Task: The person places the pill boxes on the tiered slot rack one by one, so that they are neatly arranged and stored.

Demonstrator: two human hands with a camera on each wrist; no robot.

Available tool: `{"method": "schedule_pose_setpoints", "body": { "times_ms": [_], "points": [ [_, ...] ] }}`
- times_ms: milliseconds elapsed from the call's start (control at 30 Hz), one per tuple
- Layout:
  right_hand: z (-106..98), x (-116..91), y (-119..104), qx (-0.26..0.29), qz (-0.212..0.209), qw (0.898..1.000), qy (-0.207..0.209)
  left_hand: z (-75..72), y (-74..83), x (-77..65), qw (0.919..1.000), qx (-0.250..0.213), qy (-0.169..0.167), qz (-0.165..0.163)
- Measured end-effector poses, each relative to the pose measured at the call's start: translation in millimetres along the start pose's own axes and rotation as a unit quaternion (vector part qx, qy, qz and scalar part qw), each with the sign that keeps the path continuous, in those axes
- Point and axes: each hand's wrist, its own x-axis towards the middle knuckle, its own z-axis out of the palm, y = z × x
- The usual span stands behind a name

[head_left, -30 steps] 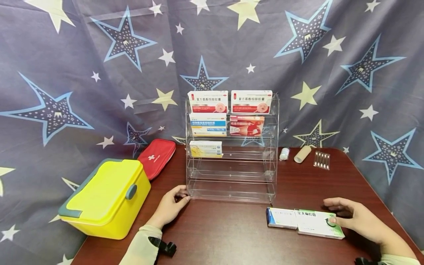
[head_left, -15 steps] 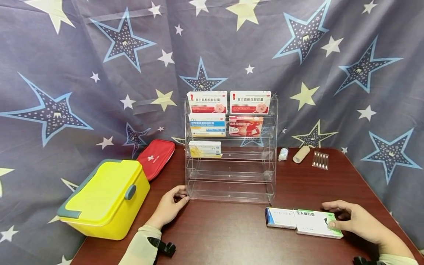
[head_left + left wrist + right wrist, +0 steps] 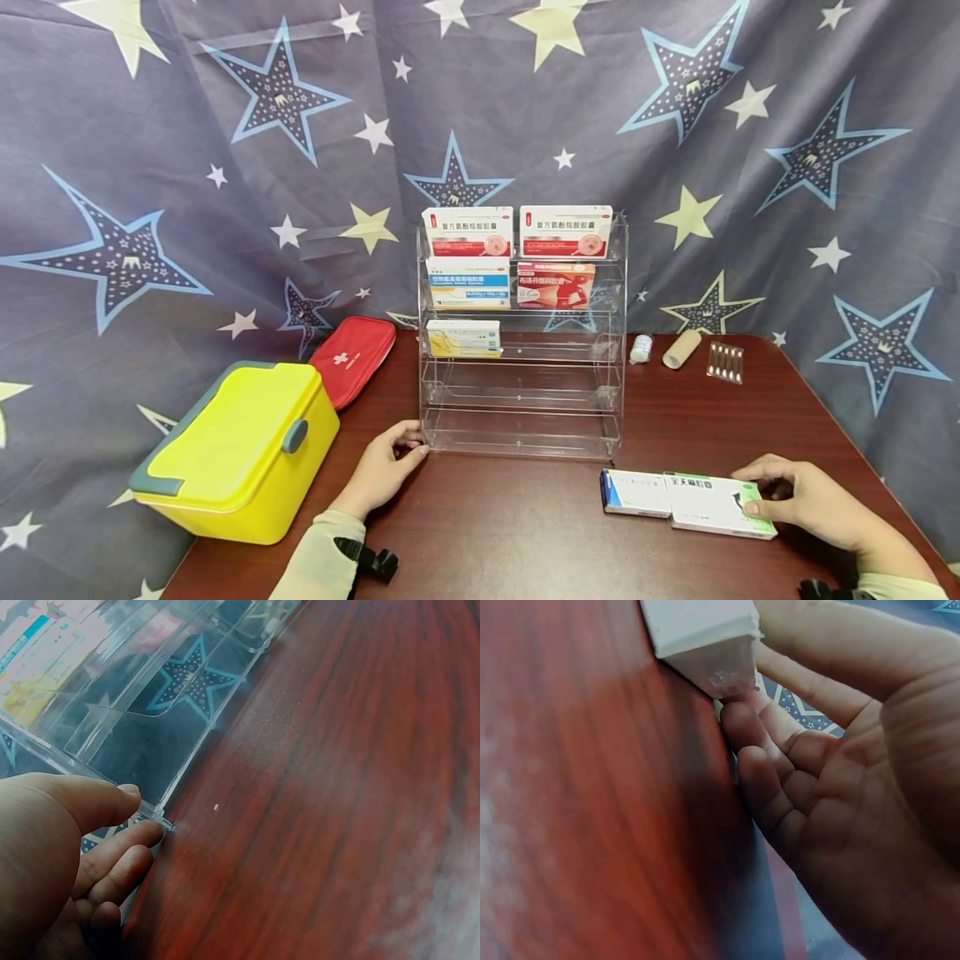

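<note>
Head view: your right hand (image 3: pixel 810 506) pinches the green-ended box (image 3: pixel 708 503) by one end on the desk (image 3: pixel 517 525), risking tilt if raised; your left hand (image 3: pixel 384 468) pinches the clear rack (image 3: pixel 521 443), which tugging could shift.

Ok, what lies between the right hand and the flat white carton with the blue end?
In the head view, a flat white-and-green cardboard carton lies between the right hand, which grips its green end, and the blue-ended carton.

On the reddish table (image 3: pixel 525 525) we see a pouch (image 3: pixel 352 360), yellow box (image 3: pixel 243 454), clear rack (image 3: pixel 521 443), bottle (image 3: pixel 642 348), roll (image 3: pixel 682 350), packet (image 3: pixel 725 362), blue-white carton (image 3: pixel 636 493) and green-white carton (image 3: pixel 712 505).
</note>
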Motion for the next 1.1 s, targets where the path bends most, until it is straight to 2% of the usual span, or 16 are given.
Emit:
{"method": "schedule_pose_setpoints", "body": {
  "times_ms": [100,300,433,867,1000,1100],
  "points": [
    [-1.7,-0.8,-1.2,0.014,0.008,1.000,-0.009,-0.3,0.5,-0.4,1.0000,0.000,0.000,-0.001],
    [-5.8,-2.4,-3.5,0.075,0.064,0.995,-0.022,-0.3,2.8,-0.2,1.0000,0.005,0.002,0.001],
    [-7.5,-3.4,-4.1,0.088,0.070,0.993,-0.025,-0.4,4.8,-0.1,1.0000,0.007,0.003,-0.001],
    [-16.8,-9.5,-7.0,0.082,0.109,0.991,-0.004,-0.1,3.3,0.3,0.9999,0.010,0.002,-0.002],
    [-24.1,-12.3,-12.0,0.063,0.123,0.990,0.022,-0.4,3.8,-0.1,1.0000,0.007,0.003,-0.002],
    [-30.5,-13.7,-18.0,0.049,0.119,0.990,0.055,-0.4,4.5,-0.5,1.0000,0.005,0.002,-0.002]
  ]
}}
